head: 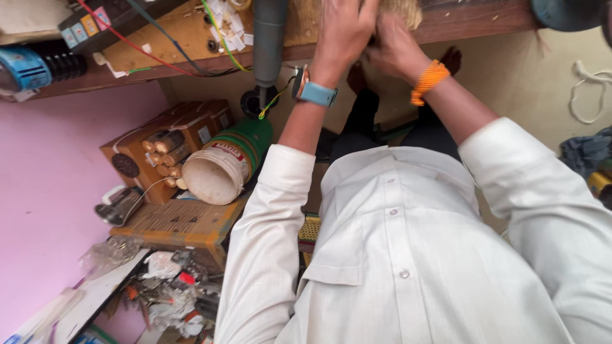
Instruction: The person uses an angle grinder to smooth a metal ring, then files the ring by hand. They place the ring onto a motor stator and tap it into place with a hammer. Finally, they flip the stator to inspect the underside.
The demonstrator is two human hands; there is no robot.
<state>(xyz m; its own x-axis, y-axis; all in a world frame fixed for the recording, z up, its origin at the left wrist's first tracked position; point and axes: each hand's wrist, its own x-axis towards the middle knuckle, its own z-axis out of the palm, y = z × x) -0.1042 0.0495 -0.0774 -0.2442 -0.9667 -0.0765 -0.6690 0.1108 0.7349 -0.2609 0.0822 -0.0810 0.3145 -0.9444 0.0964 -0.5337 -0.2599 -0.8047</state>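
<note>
Both hands up at the wooden workbench edge (484,22), working a tan fibrous bundle (405,7) at the very top of frame, mostly cut off. Left hand (344,28), the one with the blue-strapped wristwatch (313,91), is pressed over the bundle with fingers curled toward it; looks like a grip, but the fingertips are out of view, so can't confirm. Right hand (392,44), with the orange bead bracelet (429,80), is closed around the bundle's lower side, touching the left hand. My read for doing this well: keep the bundle braced against the bench, one hand anchoring while the other works the fibres, wrists clear of the grey cylindrical tool (269,38) hanging just beside the left forearm. Counts: two hands, one watch, one bracelet, one bundle. One white plastic bucket (217,175) lying on its side below the bench. Next to it one brown cardboard box (185,137) with rolled tan cylinders showing end-on, roughly seven, stacked too tight for an exact number. One white rope loop (583,89) on the wall at right.
</note>
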